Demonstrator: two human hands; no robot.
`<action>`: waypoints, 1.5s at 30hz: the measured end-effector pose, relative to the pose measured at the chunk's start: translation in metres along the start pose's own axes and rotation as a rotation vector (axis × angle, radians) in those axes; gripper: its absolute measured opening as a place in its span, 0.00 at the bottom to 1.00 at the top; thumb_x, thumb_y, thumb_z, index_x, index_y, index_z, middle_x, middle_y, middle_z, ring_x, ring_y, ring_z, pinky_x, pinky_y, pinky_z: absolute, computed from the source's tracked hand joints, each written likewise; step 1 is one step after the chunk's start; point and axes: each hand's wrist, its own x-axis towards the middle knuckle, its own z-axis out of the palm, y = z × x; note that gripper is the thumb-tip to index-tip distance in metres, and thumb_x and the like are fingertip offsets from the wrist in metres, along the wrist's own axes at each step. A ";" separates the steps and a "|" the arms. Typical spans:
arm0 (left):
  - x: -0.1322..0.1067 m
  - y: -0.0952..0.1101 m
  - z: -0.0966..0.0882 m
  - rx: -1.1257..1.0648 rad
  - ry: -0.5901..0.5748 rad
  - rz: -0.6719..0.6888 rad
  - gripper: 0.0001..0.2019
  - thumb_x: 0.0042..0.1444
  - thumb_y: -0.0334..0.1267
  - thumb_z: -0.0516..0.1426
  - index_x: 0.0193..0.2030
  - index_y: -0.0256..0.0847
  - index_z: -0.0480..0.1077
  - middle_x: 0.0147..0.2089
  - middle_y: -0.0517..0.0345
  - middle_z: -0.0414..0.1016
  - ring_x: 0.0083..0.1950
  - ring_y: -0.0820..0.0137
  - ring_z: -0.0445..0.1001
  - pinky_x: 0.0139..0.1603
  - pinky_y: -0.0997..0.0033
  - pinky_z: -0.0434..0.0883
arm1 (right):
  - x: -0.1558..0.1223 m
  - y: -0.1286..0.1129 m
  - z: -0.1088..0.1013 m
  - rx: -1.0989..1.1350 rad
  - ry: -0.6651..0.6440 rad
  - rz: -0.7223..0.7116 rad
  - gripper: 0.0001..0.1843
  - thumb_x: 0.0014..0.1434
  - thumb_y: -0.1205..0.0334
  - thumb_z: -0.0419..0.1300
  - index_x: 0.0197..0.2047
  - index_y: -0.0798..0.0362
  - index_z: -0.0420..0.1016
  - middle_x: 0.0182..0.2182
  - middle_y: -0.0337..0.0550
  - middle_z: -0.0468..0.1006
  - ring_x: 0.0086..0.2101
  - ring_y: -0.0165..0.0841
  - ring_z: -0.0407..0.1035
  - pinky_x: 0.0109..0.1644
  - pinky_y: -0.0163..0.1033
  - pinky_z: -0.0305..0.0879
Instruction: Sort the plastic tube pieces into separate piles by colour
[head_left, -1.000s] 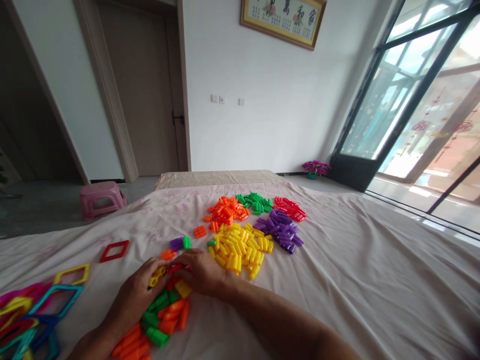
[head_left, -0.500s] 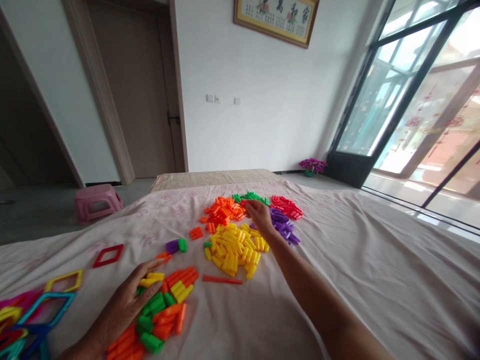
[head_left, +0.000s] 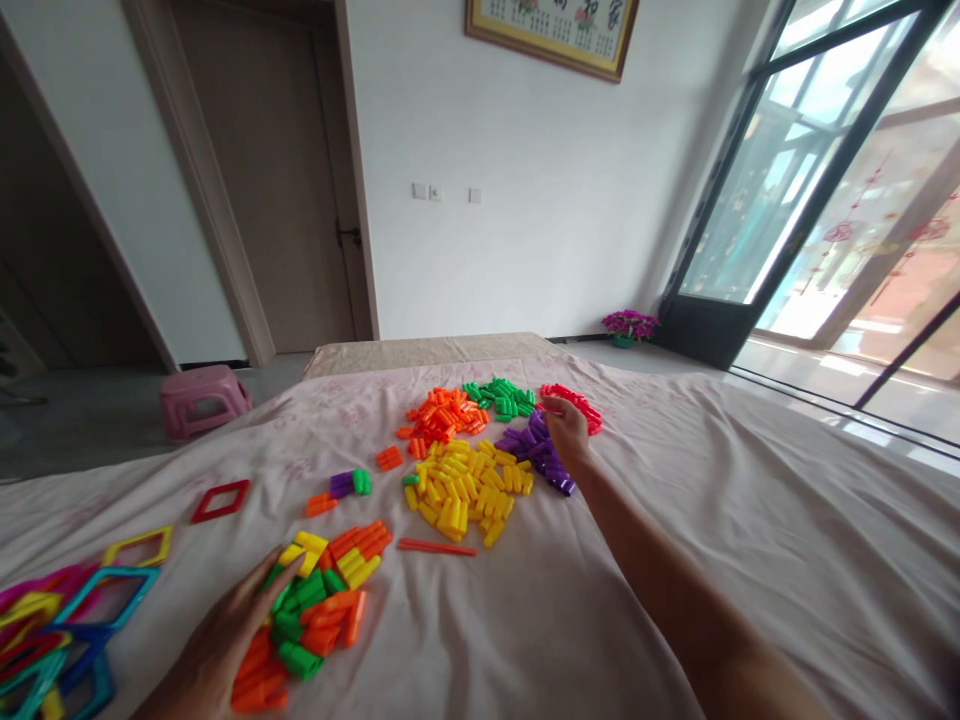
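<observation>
Several hollow tile frames (head_left: 124,573): lying leftmost.
Left hand (head_left: 225,615): your fingers are touching the multicoloured tube-block cluster (head_left: 300,595); whether they are clamping, I cannot tell. Uneven pressing could be loosening it.
Yellow tube blocks (head_left: 465,480): lying piled midway.
Right hand (head_left: 568,427): you are holding it by purple blocks (head_left: 551,465) and red blocks (head_left: 589,410), any pinch unclear; dragging low could be mixing colours.

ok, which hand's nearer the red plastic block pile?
Right. The right hand is at the near side of the red plastic block pile, contact unclear; the left hand is much farther off, beside the multicolored block assembly.
</observation>
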 end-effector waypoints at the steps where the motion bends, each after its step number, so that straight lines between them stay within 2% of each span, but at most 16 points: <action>1: 0.001 0.006 0.001 0.040 -0.002 -0.001 0.53 0.40 0.52 0.67 0.72 0.59 0.48 0.72 0.48 0.56 0.68 0.45 0.62 0.62 0.44 0.67 | -0.013 -0.005 0.005 -0.017 -0.080 -0.038 0.18 0.52 0.61 0.56 0.43 0.56 0.80 0.37 0.48 0.81 0.36 0.38 0.74 0.43 0.45 0.71; 4: 0.014 0.024 0.008 0.119 0.051 -0.021 0.49 0.45 0.52 0.65 0.72 0.55 0.47 0.72 0.46 0.55 0.68 0.48 0.62 0.62 0.48 0.68 | -0.057 -0.029 0.018 -0.101 -0.391 -0.298 0.16 0.56 0.65 0.55 0.44 0.52 0.79 0.41 0.46 0.81 0.40 0.36 0.74 0.48 0.44 0.70; 6: 0.026 0.037 0.014 0.138 0.077 -0.053 0.45 0.48 0.52 0.63 0.71 0.51 0.50 0.72 0.44 0.55 0.69 0.49 0.61 0.64 0.49 0.67 | -0.084 -0.046 0.022 -0.161 -0.524 -0.478 0.16 0.58 0.67 0.55 0.47 0.50 0.79 0.45 0.46 0.80 0.46 0.37 0.72 0.53 0.45 0.67; 9: 0.046 0.054 0.023 0.159 0.133 -0.112 0.40 0.51 0.51 0.60 0.70 0.45 0.53 0.71 0.41 0.54 0.69 0.49 0.61 0.64 0.48 0.65 | -0.111 -0.060 0.022 -0.260 -0.579 -0.576 0.16 0.61 0.68 0.56 0.50 0.48 0.77 0.49 0.47 0.78 0.50 0.39 0.70 0.56 0.48 0.64; 12: 0.061 0.066 0.030 0.185 0.178 -0.140 0.36 0.53 0.51 0.59 0.68 0.44 0.57 0.69 0.41 0.57 0.67 0.49 0.62 0.63 0.48 0.65 | -0.122 -0.059 0.016 -0.301 -0.571 -0.598 0.17 0.64 0.65 0.55 0.55 0.48 0.75 0.51 0.48 0.77 0.51 0.40 0.68 0.58 0.49 0.63; 18: 0.070 0.071 0.036 0.200 0.212 -0.175 0.33 0.56 0.53 0.57 0.65 0.41 0.61 0.66 0.39 0.61 0.66 0.50 0.63 0.63 0.49 0.65 | -0.134 -0.060 0.005 -0.307 -0.739 -0.757 0.26 0.63 0.54 0.58 0.63 0.47 0.66 0.58 0.50 0.71 0.58 0.43 0.62 0.62 0.52 0.57; 21: 0.068 0.073 0.034 0.186 0.219 -0.181 0.32 0.56 0.52 0.57 0.65 0.41 0.61 0.66 0.40 0.62 0.67 0.51 0.63 0.63 0.49 0.65 | -0.139 -0.063 0.009 -0.328 -0.770 -0.768 0.27 0.63 0.53 0.59 0.64 0.48 0.65 0.60 0.49 0.69 0.59 0.44 0.60 0.63 0.52 0.55; 24: 0.068 0.075 0.031 0.178 0.243 -0.199 0.30 0.56 0.49 0.57 0.64 0.40 0.63 0.66 0.40 0.62 0.67 0.53 0.63 0.64 0.50 0.65 | -0.140 -0.062 0.016 -0.354 -0.752 -0.737 0.25 0.65 0.56 0.57 0.64 0.47 0.65 0.60 0.49 0.69 0.59 0.43 0.61 0.63 0.51 0.56; 30: 0.070 0.079 0.020 0.251 0.313 -0.218 0.24 0.57 0.38 0.53 0.60 0.36 0.65 0.64 0.41 0.67 0.65 0.56 0.66 0.64 0.53 0.64 | -0.137 -0.055 0.024 -0.393 -0.713 -0.671 0.23 0.65 0.62 0.56 0.63 0.48 0.66 0.59 0.50 0.69 0.58 0.42 0.62 0.62 0.50 0.58; 33: 0.068 0.086 0.015 0.297 0.340 -0.167 0.22 0.56 0.37 0.54 0.59 0.37 0.66 0.64 0.42 0.68 0.66 0.56 0.65 0.65 0.52 0.62 | -0.138 -0.056 0.024 -0.407 -0.692 -0.647 0.23 0.65 0.62 0.56 0.63 0.49 0.67 0.59 0.51 0.69 0.58 0.43 0.62 0.62 0.51 0.58; 37: 0.072 0.103 0.013 0.340 0.326 -0.029 0.20 0.58 0.40 0.55 0.57 0.42 0.68 0.63 0.46 0.70 0.67 0.55 0.63 0.69 0.47 0.54 | -0.138 -0.057 0.024 -0.399 -0.676 -0.663 0.23 0.66 0.60 0.55 0.63 0.50 0.66 0.60 0.52 0.69 0.58 0.43 0.62 0.62 0.51 0.59; 40: 0.091 0.115 0.015 0.356 0.270 -0.015 0.19 0.59 0.40 0.54 0.57 0.44 0.69 0.62 0.48 0.71 0.66 0.56 0.65 0.69 0.46 0.52 | -0.138 -0.057 0.024 -0.402 -0.675 -0.661 0.22 0.67 0.59 0.53 0.63 0.50 0.66 0.60 0.52 0.69 0.57 0.43 0.63 0.61 0.51 0.59; 45: 0.144 0.129 0.024 0.361 0.129 -0.137 0.22 0.59 0.44 0.54 0.59 0.44 0.69 0.61 0.47 0.72 0.65 0.53 0.65 0.67 0.43 0.51 | -0.138 -0.057 0.023 -0.415 -0.674 -0.650 0.21 0.68 0.59 0.52 0.62 0.50 0.67 0.59 0.51 0.69 0.56 0.42 0.63 0.61 0.51 0.60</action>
